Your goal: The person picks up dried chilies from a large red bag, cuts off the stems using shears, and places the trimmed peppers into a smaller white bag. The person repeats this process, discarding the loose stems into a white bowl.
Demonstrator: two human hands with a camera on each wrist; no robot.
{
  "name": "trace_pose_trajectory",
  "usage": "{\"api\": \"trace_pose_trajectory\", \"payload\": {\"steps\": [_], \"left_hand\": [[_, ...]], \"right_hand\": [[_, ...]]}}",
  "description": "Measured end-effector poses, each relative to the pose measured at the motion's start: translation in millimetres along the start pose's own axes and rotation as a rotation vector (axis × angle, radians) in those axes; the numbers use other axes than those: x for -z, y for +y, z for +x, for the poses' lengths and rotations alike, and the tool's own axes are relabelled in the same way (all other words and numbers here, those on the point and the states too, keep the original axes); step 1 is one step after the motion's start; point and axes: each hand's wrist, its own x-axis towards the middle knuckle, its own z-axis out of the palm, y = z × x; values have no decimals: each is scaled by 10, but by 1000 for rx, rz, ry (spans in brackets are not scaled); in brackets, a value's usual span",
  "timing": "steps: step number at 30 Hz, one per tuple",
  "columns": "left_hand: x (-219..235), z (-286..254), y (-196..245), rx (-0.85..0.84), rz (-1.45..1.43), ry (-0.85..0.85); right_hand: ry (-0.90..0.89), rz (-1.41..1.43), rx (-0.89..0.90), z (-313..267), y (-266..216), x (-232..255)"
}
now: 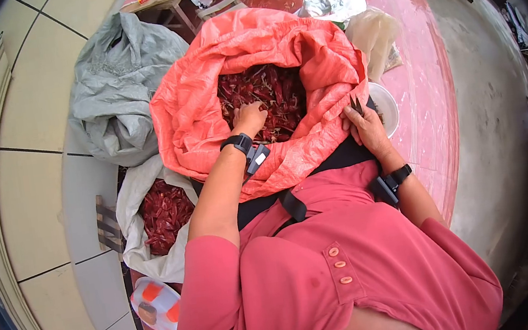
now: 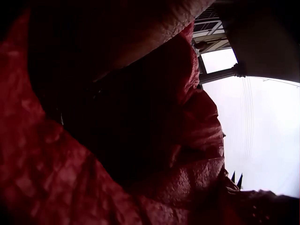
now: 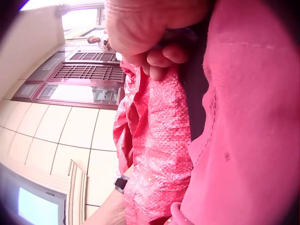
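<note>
A large red woven sack (image 1: 323, 59) with its rim rolled down stands in front of the person, with dried red chillies (image 1: 279, 100) inside. My left hand (image 1: 250, 119) reaches over the near rim and down onto the chillies, its fingertips hidden among them; I cannot tell whether it grips any. In the left wrist view the sack's dark inner folds surround that hand. At the sack's right edge, my right hand (image 1: 368, 127) holds a pair of scissors (image 1: 356, 105), the two dark blade tips pointing up and slightly apart. In the right wrist view its fingers (image 3: 159, 58) are curled, beside the sack's outer wall.
Left of the red sack are a grey sack (image 1: 113, 91) and a white sack (image 1: 139, 246) of red chillies. A white bowl (image 1: 387, 107) and a translucent plastic bag (image 1: 373, 36) stand on the right. A wooden stool (image 1: 168, 5) is behind.
</note>
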Motion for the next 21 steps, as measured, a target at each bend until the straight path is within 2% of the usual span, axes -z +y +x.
{"api": "trace_pose_trajectory", "payload": {"steps": [1, 4, 6, 8, 11, 14, 17, 21], "left_hand": [[-41, -18, 12, 40, 18, 30], [42, -84, -13, -1, -224, 192], [187, -204, 20, -202, -411, 381], [344, -345, 75, -147, -608, 258], [535, -575, 155, -69, -885, 187], [769, -800, 306, -79, -1049, 151], [856, -922, 386, -145, -1356, 152], [961, -1028, 486, -153, -1532, 146]], "right_hand": [[4, 11, -1, -7, -1, 2], [13, 40, 0, -15, -24, 22], [13, 59, 3, -19, -32, 7], [11, 83, 3, -11, -6, 1], [19, 93, 3, -6, -27, -20], [16, 96, 6, -17, -41, -28], [18, 93, 4, -27, -48, -29], [23, 73, -12, -34, -57, -27]]}}
